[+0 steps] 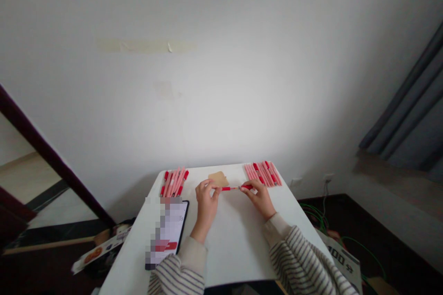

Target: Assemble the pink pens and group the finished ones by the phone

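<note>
Both hands meet over the back half of a white table [238,244]. My left hand [207,198] pinches the red barrel of a pen [225,189]. My right hand [259,198] is closed on a red pen cap [248,186] to the right of it. Between the two red parts a thin pale section with the tip shows. Just behind my left fingers lies a tan piece of paper or card [218,178]. One bunch of pink and red pens [175,182] rests at the back left, another row of pens [263,174] at the back right.
A phone [173,226] with a lit screen lies left of my left forearm. The wall [221,101] stands directly behind the table. Green cables [313,212] and a printed bag or box [346,258] are on the floor at right; papers [100,251] are at left.
</note>
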A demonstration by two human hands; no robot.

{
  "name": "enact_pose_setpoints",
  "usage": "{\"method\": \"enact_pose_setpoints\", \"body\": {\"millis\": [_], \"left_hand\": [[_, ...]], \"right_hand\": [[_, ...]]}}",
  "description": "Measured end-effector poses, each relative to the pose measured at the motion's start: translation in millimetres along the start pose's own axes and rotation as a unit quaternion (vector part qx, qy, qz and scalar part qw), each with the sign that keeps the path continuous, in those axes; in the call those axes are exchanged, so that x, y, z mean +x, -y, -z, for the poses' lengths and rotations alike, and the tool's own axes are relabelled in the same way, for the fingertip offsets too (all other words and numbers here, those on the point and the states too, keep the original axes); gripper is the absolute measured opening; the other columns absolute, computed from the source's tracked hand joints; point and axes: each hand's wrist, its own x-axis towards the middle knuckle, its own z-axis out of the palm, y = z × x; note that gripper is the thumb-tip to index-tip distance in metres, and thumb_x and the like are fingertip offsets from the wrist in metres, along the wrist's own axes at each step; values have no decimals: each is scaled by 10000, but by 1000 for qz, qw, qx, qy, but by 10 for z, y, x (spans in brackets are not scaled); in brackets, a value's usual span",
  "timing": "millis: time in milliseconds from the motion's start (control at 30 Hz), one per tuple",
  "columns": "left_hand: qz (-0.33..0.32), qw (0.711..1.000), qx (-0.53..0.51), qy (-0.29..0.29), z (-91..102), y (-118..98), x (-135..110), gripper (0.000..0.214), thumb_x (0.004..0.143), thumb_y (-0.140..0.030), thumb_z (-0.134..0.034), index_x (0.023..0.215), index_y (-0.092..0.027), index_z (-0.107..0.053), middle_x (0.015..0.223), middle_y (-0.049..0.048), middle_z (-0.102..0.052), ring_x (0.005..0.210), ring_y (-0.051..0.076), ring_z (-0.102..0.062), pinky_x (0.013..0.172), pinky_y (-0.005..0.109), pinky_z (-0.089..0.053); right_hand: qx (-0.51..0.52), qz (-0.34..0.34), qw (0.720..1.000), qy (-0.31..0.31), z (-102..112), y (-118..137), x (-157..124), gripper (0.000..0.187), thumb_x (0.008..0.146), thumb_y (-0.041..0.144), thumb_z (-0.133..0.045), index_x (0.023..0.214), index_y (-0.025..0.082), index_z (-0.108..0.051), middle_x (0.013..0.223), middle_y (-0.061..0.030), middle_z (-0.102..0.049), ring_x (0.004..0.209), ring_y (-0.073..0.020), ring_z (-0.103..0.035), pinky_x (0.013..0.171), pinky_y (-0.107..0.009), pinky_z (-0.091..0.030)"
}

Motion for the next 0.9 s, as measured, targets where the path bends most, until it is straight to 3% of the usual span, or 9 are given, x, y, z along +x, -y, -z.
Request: {"method": "enact_pose_setpoints", "body": {"millis": [133, 333, 467, 600, 700, 767, 900], "left_hand": [[-4, 999, 31, 34, -18, -12, -41, 135, 781, -357, -639, 739, -245, -702, 1045, 60, -622, 1051, 236, -549, 968, 448, -422], [-39, 993, 82, 78, -21, -6, -81, 175, 756, -400, -674, 865, -266, -707, 1091, 59, -629, 1078, 239, -534, 980, 454, -407], [-27, 985, 116, 126, -28, 19, -122, 274, 782, -380, -644, 1030, -269, -666, 1193, 82, -618, 1167, 273, -508, 1014, 528, -374], [-13, 971, 148, 185, -26, -2, -174, 315, 788, -335, -637, 1099, -283, -634, 1272, 90, -597, 1240, 307, -476, 1054, 652, -277], [-15, 959, 173, 222, 7, -55, -183, 325, 789, -320, -639, 1112, -282, -630, 1313, 89, -575, 1266, 310, -458, 1079, 673, -227], [-13, 953, 187, 238, 35, -97, -177, 335, 801, -324, -626, 1133, -279, -621, 1330, 82, -562, 1275, 301, -449, 1091, 662, -224], [-10, 945, 212, 250, 68, -155, -164, 351, 816, -339, -608, 1163, -285, -604, 1341, 66, -549, 1278, 281, -441, 1110, 630, -230]], "right_hand": [[172, -91, 980, -45, -17, -3, 27, 335, 686, 519, -744, 755, 199, -671, 769, -35, -670, 752, -189, -596, 736, -340, -477], [410, -144, 897, -79, -7, -30, 69, 364, 795, 588, -599, 844, 228, -613, 877, -45, -649, 854, -202, -625, 809, -428, -518], [455, -160, 874, -67, 47, -37, 90, 383, 868, 627, -447, 864, 264, -571, 780, -13, -592, 748, -183, -585, 785, -457, -507], [449, -167, 875, -69, 102, 25, 93, 532, 897, 676, -225, 760, 257, -522, 626, 15, -448, 541, -147, -421, 646, -392, -470], [458, -170, 871, -53, 131, 89, 81, 492, 898, 638, -273, 667, 243, -453, 609, 27, -388, 524, -134, -373, 586, -345, -432], [515, -176, 838, -43, 142, 118, 73, 429, 885, 574, -378, 626, 234, -418, 610, 35, -378, 525, -125, -360, 584, -327, -423], [647, -200, 734, -39, 145, 138, 69, 361, 859, 478, -499, 613, 223, -427, 609, 48, -388, 524, -108, -352, 580, -293, -411]]}}
